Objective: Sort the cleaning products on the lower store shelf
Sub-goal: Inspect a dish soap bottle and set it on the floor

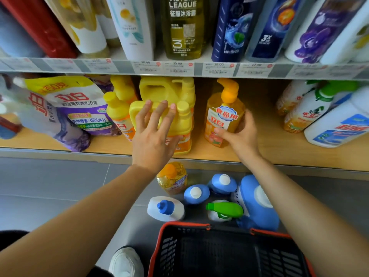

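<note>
On the lower wooden shelf [111,145] stands a big yellow detergent jug [180,124] with a handle. My left hand [154,134] lies against its front with straight fingers reaching over the handle. To its right is an orange pump bottle of dish soap [221,116]; my right hand [242,132] grips its lower side, thumb on the label. Smaller yellow bottles [117,110] stand left of the jug. A second yellow jug [159,88] stands behind.
Purple and white refill pouches [79,110] lie at the shelf's left; white bottles [327,116] lean at the right. On the grey floor stand an orange bottle [172,179], blue-capped bottles [196,193], a green sprayer [224,209]. A red and black basket [229,252] sits nearest.
</note>
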Motion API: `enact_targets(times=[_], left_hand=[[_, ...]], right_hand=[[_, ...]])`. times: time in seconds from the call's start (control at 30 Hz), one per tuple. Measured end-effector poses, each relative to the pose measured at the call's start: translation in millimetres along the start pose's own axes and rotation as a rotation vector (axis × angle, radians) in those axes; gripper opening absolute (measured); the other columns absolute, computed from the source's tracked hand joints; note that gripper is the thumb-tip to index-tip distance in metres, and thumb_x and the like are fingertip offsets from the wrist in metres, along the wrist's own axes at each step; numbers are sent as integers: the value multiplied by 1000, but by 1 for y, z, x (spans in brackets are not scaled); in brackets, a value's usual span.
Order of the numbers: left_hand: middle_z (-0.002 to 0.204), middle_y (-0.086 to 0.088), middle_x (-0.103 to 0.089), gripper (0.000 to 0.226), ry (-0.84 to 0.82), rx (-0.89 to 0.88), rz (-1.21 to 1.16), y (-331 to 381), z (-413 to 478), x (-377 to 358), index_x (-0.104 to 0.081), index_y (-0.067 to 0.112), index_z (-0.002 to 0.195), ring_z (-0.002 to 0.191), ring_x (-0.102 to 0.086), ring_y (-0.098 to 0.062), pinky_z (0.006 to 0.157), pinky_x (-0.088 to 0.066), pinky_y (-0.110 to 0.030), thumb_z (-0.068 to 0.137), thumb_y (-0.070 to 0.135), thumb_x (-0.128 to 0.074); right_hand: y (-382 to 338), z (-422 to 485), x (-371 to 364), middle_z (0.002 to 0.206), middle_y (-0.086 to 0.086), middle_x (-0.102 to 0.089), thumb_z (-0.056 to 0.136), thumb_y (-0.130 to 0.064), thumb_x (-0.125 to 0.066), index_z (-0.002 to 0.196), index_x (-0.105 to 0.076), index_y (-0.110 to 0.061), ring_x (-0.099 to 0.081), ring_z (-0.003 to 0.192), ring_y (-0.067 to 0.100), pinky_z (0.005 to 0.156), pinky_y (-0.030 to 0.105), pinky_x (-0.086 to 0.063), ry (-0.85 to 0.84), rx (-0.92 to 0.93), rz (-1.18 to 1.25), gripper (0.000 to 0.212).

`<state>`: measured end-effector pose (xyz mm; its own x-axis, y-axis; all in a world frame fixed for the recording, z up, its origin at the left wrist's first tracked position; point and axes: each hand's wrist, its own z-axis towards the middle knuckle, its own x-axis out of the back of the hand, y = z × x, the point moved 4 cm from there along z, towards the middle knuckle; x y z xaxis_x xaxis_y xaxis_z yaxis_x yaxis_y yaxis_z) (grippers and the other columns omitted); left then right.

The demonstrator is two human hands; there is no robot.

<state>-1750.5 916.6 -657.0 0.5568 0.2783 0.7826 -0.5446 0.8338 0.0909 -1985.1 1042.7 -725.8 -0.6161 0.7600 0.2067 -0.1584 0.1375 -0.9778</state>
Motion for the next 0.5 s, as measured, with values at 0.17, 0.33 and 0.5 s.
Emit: enact_targets(times=[0.17, 0.33, 0.5], left_hand=[[150, -7, -48, 78, -28, 16, 12, 4, 0, 5, -44, 20, 150, 144, -29, -36, 113, -35, -44, 84, 43, -78], [159, -5, -38, 85, -140, 36, 37, 11, -2, 15, -35, 21, 155, 151, -22, -36, 117, -32, -49, 83, 40, -77], [162, -2, -35, 73, -222, 149, -32, 26, 0, 36, -39, 22, 154, 154, -19, -32, 123, -20, -52, 91, 54, -57]], right_hand=[[-28, -2, -6, 127, -4, -65, 66, -18, -94, 138, -49, -25, -64, 115, 8, 92, 29, -57, 76, 72, 13, 85], [-40, -19, 7, 119, -9, -65, 65, -15, -94, 129, -53, -28, -64, 108, 3, 87, 23, -57, 40, 109, -62, 78], [-54, -42, 33, 120, -19, -61, 63, -26, -95, 133, -49, -32, -60, 110, -1, 88, 15, -51, -115, 149, -207, 84]])
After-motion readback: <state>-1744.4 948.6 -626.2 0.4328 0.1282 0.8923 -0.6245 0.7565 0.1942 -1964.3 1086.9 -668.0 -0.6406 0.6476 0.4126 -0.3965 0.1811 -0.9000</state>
